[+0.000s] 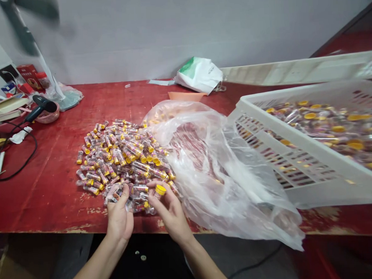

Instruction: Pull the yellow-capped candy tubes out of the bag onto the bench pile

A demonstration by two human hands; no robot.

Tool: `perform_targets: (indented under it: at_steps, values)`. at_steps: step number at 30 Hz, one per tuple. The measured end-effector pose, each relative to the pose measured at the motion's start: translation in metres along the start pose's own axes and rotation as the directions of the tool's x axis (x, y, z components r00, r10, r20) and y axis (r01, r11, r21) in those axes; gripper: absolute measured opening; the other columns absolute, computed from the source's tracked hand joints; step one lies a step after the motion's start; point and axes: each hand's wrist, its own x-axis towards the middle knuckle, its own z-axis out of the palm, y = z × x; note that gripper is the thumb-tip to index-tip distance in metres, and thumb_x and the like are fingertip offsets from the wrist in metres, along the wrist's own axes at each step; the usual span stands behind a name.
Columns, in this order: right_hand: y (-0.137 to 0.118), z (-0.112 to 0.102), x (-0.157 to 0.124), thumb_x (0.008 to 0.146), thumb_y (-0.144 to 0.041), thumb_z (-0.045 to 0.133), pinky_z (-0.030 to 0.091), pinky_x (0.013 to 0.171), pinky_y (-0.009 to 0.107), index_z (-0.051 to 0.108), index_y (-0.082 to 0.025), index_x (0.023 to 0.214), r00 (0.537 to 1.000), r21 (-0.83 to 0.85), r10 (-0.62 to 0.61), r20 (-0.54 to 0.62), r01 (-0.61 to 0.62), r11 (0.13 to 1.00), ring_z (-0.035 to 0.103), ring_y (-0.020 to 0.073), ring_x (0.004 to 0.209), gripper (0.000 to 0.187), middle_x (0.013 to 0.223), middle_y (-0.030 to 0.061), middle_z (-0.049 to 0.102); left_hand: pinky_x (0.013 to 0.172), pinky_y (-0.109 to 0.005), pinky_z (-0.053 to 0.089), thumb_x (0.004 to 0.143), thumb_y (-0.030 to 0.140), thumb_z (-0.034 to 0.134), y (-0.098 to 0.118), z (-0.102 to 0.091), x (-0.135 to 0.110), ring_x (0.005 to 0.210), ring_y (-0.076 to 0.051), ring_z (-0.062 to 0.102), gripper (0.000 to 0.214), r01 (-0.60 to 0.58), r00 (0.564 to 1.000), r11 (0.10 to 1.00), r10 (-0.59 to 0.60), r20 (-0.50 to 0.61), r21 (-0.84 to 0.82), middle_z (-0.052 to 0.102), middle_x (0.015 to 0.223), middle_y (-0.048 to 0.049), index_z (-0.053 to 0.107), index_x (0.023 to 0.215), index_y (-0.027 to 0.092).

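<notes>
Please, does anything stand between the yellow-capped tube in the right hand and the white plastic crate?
Yes: a clear plastic bag lies on the red table, spread from beside the right hand, which holds the yellow-capped tube, to the crate.

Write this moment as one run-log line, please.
left hand: on yellow-capped tubes | right hand: holding one tube | nearby: plastic bag, white crate

On the red table, far left, a black hair dryer rests by 2 books (a blurred fan stands behind), with a white-and-green bag farther right.
</notes>
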Motion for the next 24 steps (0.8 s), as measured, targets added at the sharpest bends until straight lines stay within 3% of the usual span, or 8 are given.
perform_targets:
  at_steps: [3, 6, 11, 14, 18, 24]
  values:
    - [0.014, 0.010, 0.006, 0.083, -0.038, 0.070, 0.045, 0.061, 0.026, 0.063, -0.019, 0.080, 0.998, -0.119, -0.067, 0.002, 0.067, 0.991, 0.052, 0.0137, 0.065, 0.020, 0.072, -0.0006, 0.056, 0.078, -0.025, 0.053, 0.065, 0.020, 0.086, -0.004, -0.001, -0.004, 0.081, -0.013, 0.067, 0.026, -0.018, 0.998, 1.000, 0.019, 0.056, -0.018, 0.071, 0.085, 0.0009, 0.068, 0.083, 0.017]
    - [0.023, 0.015, 0.009, 0.086, -0.039, 0.067, 0.042, 0.061, 0.027, 0.059, -0.019, 0.067, 0.994, -0.162, -0.110, -0.025, 0.105, 0.981, 0.049, 0.0138, 0.065, 0.029, 0.067, -0.0006, 0.052, 0.077, -0.024, 0.054, 0.067, 0.025, 0.085, -0.005, -0.002, -0.004, 0.080, -0.013, 0.067, 0.025, 0.065, 0.998, 0.995, -0.064, 0.018, -0.069, 0.072, 0.084, -0.0007, 0.070, 0.084, 0.016]
    - [0.013, 0.003, 0.003, 0.093, -0.049, 0.055, 0.044, 0.058, 0.026, 0.060, -0.024, 0.094, 0.998, 0.198, 0.064, 0.015, -0.066, 0.978, 0.049, 0.0142, 0.064, 0.026, 0.073, -0.0010, 0.050, 0.064, -0.022, 0.053, 0.075, 0.029, 0.080, 0.001, -0.002, 0.002, 0.078, -0.013, 0.068, 0.028, 0.072, 0.994, 0.997, -0.075, -0.082, -0.033, 0.074, 0.099, -0.0042, 0.071, 0.100, 0.019]
    - [0.001, -0.003, -0.001, 0.095, -0.047, 0.053, 0.051, 0.071, 0.030, 0.058, -0.030, 0.110, 1.000, 0.270, 0.009, -0.010, -0.006, 0.963, 0.056, 0.0175, 0.078, 0.024, 0.088, 0.0025, 0.054, 0.063, -0.022, 0.053, 0.078, 0.029, 0.077, 0.003, -0.003, 0.004, 0.083, -0.014, 0.069, 0.028, 0.111, 0.988, 0.994, -0.113, -0.103, -0.024, 0.074, 0.108, -0.0055, 0.071, 0.104, 0.021]
    - [-0.005, 0.007, 0.001, 0.094, -0.054, 0.050, 0.053, 0.076, 0.035, 0.056, -0.033, 0.110, 0.995, 0.312, -0.078, -0.061, 0.093, 0.946, 0.056, 0.0200, 0.082, 0.027, 0.088, 0.0042, 0.053, 0.063, -0.022, 0.054, 0.076, 0.028, 0.079, -0.001, -0.005, -0.001, 0.081, -0.014, 0.069, 0.030, 0.186, 0.980, 0.982, -0.187, -0.072, -0.032, 0.074, 0.109, -0.0043, 0.071, 0.104, 0.022]
    - [0.003, 0.025, 0.004, 0.086, -0.057, 0.064, 0.053, 0.079, 0.032, 0.060, -0.033, 0.113, 0.970, 0.455, -0.033, -0.242, 0.143, 0.879, 0.056, 0.0173, 0.083, 0.036, 0.089, 0.0028, 0.053, 0.068, -0.026, 0.058, 0.077, 0.027, 0.078, -0.012, -0.011, -0.009, 0.085, -0.018, 0.070, 0.030, 0.268, 0.963, 0.963, -0.268, -0.004, -0.004, 0.074, 0.106, -0.0088, 0.070, 0.103, 0.017]
